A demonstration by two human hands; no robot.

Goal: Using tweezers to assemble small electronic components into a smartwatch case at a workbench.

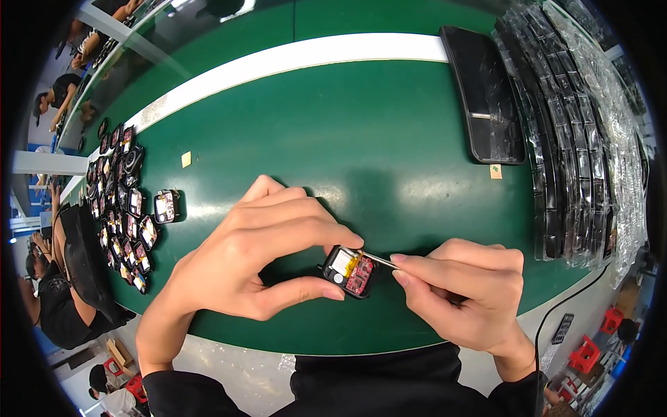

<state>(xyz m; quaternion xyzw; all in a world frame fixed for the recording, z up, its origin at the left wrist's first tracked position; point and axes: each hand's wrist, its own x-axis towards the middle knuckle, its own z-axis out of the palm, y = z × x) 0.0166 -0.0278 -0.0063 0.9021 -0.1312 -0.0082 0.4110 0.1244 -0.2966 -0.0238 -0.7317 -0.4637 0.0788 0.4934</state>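
Note:
Between the thumb and fingers of my left hand (253,243) is a small black device casing (349,271), its inside facing up. A white battery, yellow tape and a red circuit board show in it. My right hand (465,288) pinches a thin metal tool (381,260), maybe tweezers. The tool's tip meets the casing's upper right edge, by the yellow tape. What the tip touches is too small to tell. A similar open device (167,206) lies alone on the green table (292,125), left of my left hand.
Many similar open devices (128,208) crowd the table's left side. At the right stand stacked clear plastic trays (573,139) with black parts, next to a black tray (486,97). A small yellow paper (186,160) lies at the left. Other people sit at far left.

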